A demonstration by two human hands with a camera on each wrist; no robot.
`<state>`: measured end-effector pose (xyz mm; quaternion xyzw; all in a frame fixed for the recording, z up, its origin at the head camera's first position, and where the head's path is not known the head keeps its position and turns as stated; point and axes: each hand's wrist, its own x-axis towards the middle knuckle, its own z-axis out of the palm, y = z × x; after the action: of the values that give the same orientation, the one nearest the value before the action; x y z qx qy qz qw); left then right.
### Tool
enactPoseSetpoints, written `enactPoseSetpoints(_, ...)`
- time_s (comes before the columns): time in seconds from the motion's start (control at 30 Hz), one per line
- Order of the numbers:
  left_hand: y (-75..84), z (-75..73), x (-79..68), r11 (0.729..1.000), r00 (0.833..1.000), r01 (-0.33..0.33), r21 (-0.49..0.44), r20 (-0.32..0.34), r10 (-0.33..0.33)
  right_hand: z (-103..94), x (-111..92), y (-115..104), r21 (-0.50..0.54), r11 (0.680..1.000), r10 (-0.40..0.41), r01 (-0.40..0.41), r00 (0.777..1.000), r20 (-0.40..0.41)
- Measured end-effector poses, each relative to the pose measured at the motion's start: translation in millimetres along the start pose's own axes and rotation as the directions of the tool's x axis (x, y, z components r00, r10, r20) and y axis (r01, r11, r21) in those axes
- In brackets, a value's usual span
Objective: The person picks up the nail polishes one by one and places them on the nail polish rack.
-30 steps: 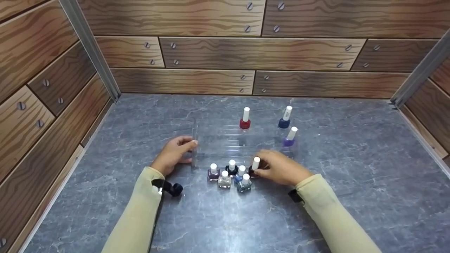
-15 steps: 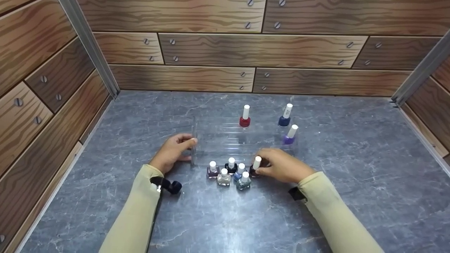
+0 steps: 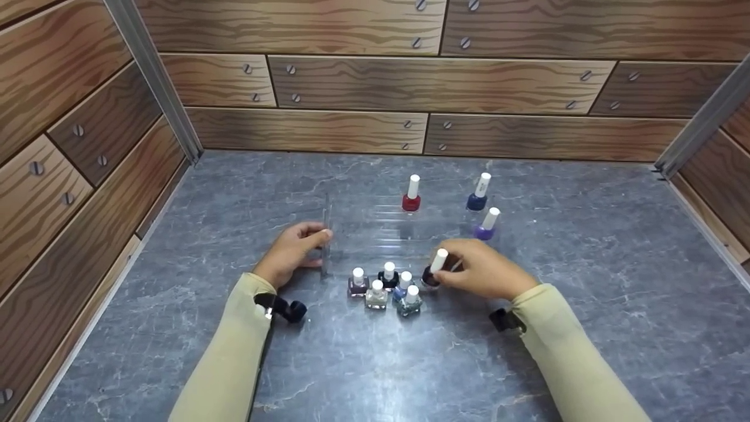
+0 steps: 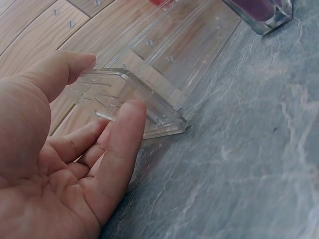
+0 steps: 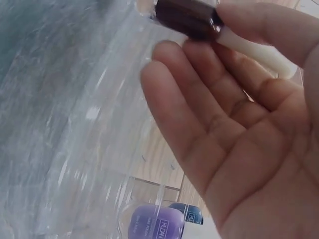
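Note:
My right hand (image 3: 483,266) pinches a dark nail polish bottle (image 3: 432,275) with a white cap between thumb and fingertips. In the right wrist view, that nail polish bottle (image 5: 187,19) looks deep brown-red and tilted. My left hand (image 3: 293,252) holds the side panel of a clear tiered display rack (image 3: 327,252); in the left wrist view, the thumb lies on the upper edge of the rack (image 4: 149,92) and the fingers are by its outer side. On the rack stand a red bottle (image 3: 411,202), a dark blue bottle (image 3: 477,201) and a purple bottle (image 3: 484,232).
Several short square bottles cluster before the rack, among them a plum bottle (image 3: 358,286), a black bottle (image 3: 388,280), a glittery silver bottle (image 3: 376,299), a blue bottle (image 3: 402,291) and a teal bottle (image 3: 409,306). Wood-patterned walls (image 3: 351,85) enclose the grey marbled tabletop (image 3: 375,363).
My right hand has moved slightly up and to the right with the dark nail polish bottle, away from the cluster. The left hand stays on the rack's side panel.

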<state>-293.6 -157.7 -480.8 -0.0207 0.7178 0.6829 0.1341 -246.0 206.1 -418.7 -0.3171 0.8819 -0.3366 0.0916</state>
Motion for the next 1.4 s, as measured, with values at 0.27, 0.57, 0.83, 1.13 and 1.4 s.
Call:
enactPoseSetpoints(0.27,-0.8,1.3,0.6,1.0,1.0,0.004,0.004,-0.006,-0.004,-2.7,0.8,-4.8,0.162,0.986,0.0,0.029,0.984,-0.177)
enactPoseSetpoints(0.57,0.3,-0.2,1.3,1.0,1.0,-0.02,0.006,-0.006,0.02,-6.2,2.7,-11.2,0.243,0.97,0.082,0.002,0.938,-0.337)
enactPoseSetpoints(0.83,-0.5,0.7,0.5,1.0,1.0,-0.009,-0.007,-0.008,0.009,-6.0,4.1,-12.4,0.303,0.953,0.134,0.007,0.886,-0.443)
enactPoseSetpoints(1.13,-1.2,1.2,1.6,1.0,1.0,-0.021,0.004,-0.006,0.021,-5.0,6.0,-12.3,0.341,0.938,0.135,0.059,0.845,-0.518)
enactPoseSetpoints(1.4,-2.1,0.7,0.9,1.0,1.0,-0.019,0.011,-0.003,0.019,-5.9,5.1,-13.9,0.321,0.947,0.144,0.028,0.855,-0.499)
